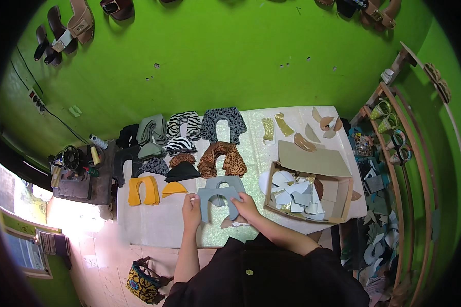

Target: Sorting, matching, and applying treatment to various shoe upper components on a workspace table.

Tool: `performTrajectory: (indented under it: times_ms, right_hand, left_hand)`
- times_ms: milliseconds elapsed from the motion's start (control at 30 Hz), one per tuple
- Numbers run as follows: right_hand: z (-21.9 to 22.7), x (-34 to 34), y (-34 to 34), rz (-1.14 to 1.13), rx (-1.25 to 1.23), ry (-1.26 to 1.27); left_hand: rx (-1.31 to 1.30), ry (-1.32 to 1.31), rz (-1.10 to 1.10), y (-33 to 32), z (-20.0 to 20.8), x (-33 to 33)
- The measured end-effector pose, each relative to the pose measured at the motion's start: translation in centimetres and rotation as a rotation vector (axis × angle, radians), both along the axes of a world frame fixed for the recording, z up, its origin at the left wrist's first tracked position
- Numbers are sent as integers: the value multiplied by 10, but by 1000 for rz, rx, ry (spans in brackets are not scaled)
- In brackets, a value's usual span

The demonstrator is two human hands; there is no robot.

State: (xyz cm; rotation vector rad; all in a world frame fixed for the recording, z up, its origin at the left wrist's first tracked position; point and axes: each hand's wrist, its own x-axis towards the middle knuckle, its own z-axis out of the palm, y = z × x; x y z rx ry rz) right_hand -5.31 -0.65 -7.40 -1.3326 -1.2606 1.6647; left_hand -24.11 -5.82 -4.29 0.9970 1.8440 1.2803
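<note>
Between my two hands is a grey arch-shaped cut piece (pixel 213 194), held up over the near edge of the white table. My left hand (pixel 191 211) pinches its left leg. The right side is gripped by my right hand (pixel 246 206), fingers closed on it. Just behind it another grey arch piece (pixel 234 181) shows in part. Under my right hand lies a brown and grey scrap (pixel 231 221). To the left are yellow arch pieces (pixel 135 191) and yellow half-round pieces (pixel 174 189). Leopard-print arches (pixel 208 165) are stacked beyond my hands.
Farther back lie zebra-print (pixel 191 119), dark patterned (pixel 207 124) and grey-green (pixel 147 128) stacks. At right stands an open cardboard box (pixel 339 198) of scraps. A sewing machine (pixel 69 159) is at left, a wooden rack (pixel 414 202) at far right, a patterned bag (pixel 143 283) on the floor.
</note>
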Motion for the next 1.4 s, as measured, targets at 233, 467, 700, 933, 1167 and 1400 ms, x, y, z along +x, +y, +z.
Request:
performTrajectory:
  times_ms: [233, 467, 700, 933, 1167, 1400]
  right_hand:
    - [-25, -7, 32, -261, 248, -338]
    - [-32, -12, 43, -265, 345, -694]
    - [-19, -22, 41, -188, 178, -830]
    - [-15, -35, 30, -163, 275, -798]
    - [-36, -34, 17, -154, 386, -798]
    - [-27, -30, -7, -72, 479, -913]
  left_hand:
    - [-112, 162, -140, 30, -18, 10]
    - [-151, 64, -157, 52, -20, 5]
    - [-204, 424, -169, 53, -31, 1]
    - [5, 497, -128, 51, -41, 32]
    - [122, 454, -217, 48, -70, 35]
    - [-113, 773, -330, 41, -66, 40]
